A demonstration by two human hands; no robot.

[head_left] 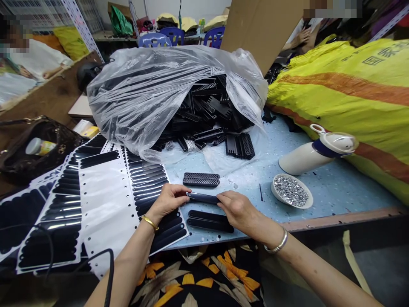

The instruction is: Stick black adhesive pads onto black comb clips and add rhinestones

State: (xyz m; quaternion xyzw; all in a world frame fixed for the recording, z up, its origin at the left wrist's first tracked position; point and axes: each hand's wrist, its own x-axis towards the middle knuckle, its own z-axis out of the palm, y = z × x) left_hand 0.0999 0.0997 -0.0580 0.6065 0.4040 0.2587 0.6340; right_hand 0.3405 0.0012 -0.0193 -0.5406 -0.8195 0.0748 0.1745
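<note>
Between my two hands a slim black strip [203, 198] lies level over the blue table. My left hand [168, 200] pinches its left end, and my right hand [235, 208] grips its right end. Just behind it sits a black piece with a mesh pattern [201, 179]. Two smooth black pieces [209, 221] lie side by side nearer the table's front edge. Sheets of black rounded strips [148, 181] spread out left of my hands, one partly under my left wrist.
A clear plastic bag [137, 94] spills black parts [204, 111] at the back. To the right are a bowl of small metal pieces [291, 191], a white bottle [303, 157] and a yellow sack [345, 89]. A handbag [60, 132] lies left. People sit beyond.
</note>
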